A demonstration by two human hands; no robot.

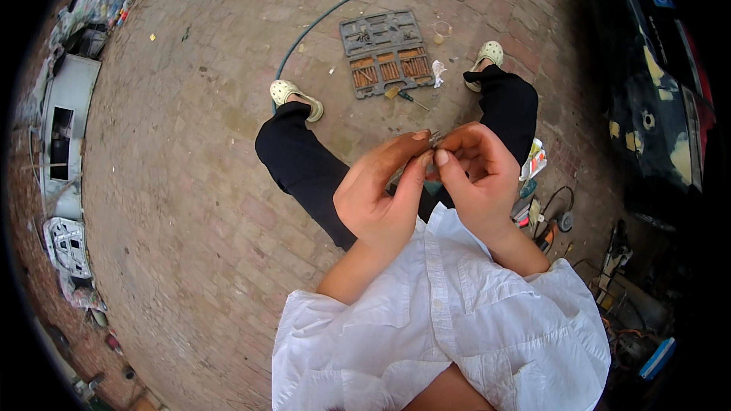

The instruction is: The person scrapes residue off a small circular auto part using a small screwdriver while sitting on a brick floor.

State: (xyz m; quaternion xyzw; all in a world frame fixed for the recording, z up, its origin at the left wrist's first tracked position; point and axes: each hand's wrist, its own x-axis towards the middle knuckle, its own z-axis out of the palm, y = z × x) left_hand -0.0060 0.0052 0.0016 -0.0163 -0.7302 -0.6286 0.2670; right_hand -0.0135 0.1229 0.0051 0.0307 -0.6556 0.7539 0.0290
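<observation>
Up in front of my white shirt, my left hand (383, 186) and my right hand (485, 175) meet at the fingertips. Thumb and forefinger of each are pinched on a small metal piece (435, 138). Only its tip shows, so its exact kind cannot be made out. On the bricks beyond lies an open grey tool case (381, 50), its near half filled with rows of rusty, bar-shaped pieces. A screwdriver with a dark green handle (405, 96) rests at the case's near edge, beside a small yellowish block (392, 93).
A green hose (329, 11) curves across the brick paving (190, 183). Crumpled white paper (438, 72) lies right of the case. A dark car with bare patches (647, 118) stands at the right, near an angle grinder (550, 234). Metal panels (70, 129) line the left.
</observation>
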